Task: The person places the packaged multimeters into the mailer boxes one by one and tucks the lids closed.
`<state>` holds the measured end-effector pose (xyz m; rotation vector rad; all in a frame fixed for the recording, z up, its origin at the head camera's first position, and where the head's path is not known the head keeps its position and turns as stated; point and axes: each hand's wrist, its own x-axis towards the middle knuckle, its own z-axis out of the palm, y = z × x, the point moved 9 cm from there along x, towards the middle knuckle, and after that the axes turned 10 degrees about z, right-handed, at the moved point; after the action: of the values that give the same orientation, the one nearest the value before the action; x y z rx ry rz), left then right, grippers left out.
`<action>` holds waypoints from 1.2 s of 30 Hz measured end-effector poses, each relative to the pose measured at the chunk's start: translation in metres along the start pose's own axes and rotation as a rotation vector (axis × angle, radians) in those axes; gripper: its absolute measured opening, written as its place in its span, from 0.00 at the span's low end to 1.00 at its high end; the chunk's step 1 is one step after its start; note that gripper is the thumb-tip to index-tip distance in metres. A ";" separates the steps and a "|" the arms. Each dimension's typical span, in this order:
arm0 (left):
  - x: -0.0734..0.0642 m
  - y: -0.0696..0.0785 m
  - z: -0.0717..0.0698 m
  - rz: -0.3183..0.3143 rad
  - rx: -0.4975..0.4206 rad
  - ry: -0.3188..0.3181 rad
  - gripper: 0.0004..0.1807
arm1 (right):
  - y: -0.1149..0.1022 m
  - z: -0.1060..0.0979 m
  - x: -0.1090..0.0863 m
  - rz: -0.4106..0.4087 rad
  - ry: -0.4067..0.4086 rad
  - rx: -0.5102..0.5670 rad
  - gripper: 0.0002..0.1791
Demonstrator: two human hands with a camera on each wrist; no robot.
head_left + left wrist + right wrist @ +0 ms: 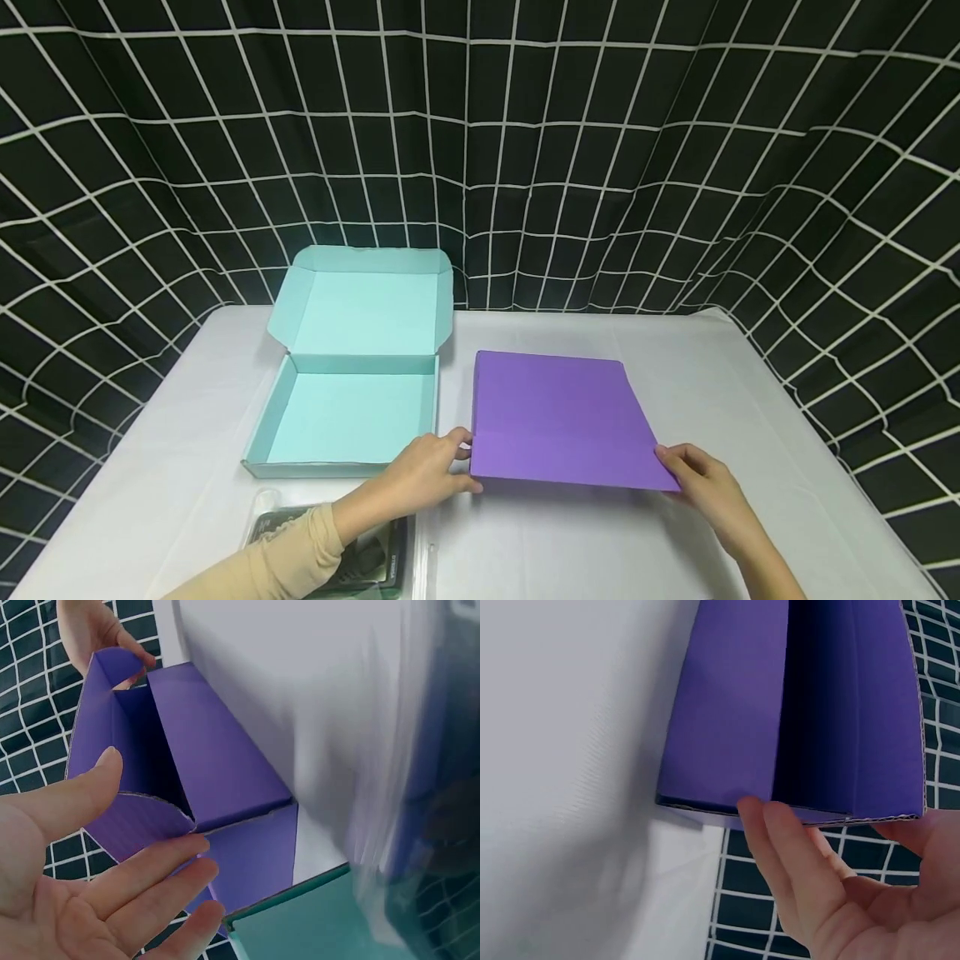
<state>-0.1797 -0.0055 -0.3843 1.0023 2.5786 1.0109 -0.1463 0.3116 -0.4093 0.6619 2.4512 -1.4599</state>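
A purple cardboard box stands on the table with its lid partly raised along the near side. A dark gap shows between the lid and the front wall in the left wrist view. At the lid's near right corner my right hand pinches the edge, thumb on top and fingers below. My left hand is at the left side, its fingers extended beside a curved side flap and its thumb over that flap. The box's contents are hidden.
Left of the purple box, a teal cardboard box has its lid swung back. A clear plastic package with a dark insert lies near the front, partly under my left sleeve. Black grid-patterned cloth surrounds the white table.
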 end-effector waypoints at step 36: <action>0.000 -0.004 0.013 -0.051 0.009 0.010 0.26 | 0.016 0.006 0.001 0.077 -0.005 0.050 0.26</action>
<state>-0.1760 -0.0008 -0.3965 0.9305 2.6048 0.9954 -0.1402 0.3131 -0.4249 0.7529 2.3645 -1.4964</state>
